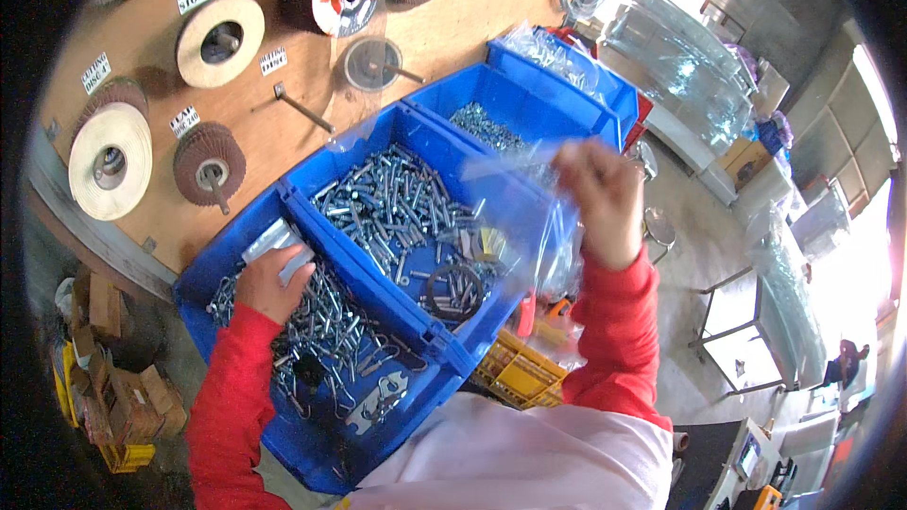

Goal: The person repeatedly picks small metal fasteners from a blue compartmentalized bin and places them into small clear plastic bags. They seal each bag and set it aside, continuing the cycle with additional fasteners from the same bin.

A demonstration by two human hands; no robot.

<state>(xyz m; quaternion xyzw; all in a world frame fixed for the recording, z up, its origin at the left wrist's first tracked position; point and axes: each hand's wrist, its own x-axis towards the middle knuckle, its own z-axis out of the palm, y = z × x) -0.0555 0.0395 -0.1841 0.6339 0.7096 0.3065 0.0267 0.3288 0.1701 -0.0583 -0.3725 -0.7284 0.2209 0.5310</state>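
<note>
My left hand [270, 285] is over the left blue bin [203, 260], its fingers closed round a small, pale, shiny packet [274, 241]. Beneath it lie loose metal hooks and bolts [331, 335], with flat metal plates [378, 403] at the near end. Raised over the right side of the middle blue bin [373, 137], my right hand [605, 198] pinches a clear plastic bag [524, 198]. Motion smears this bag, and its contents cannot be made out. Piled bolts [392, 208] and a dark ring [454, 291] sit in the middle bin.
Abrasive discs hang on pegs in a wooden board [283, 113], where a bare peg [302, 109] juts toward the bins. Farther back, another blue bin [453, 85] holds small fasteners. A yellow crate [520, 373] stands below; cardboard boxes [132, 401] lie at left.
</note>
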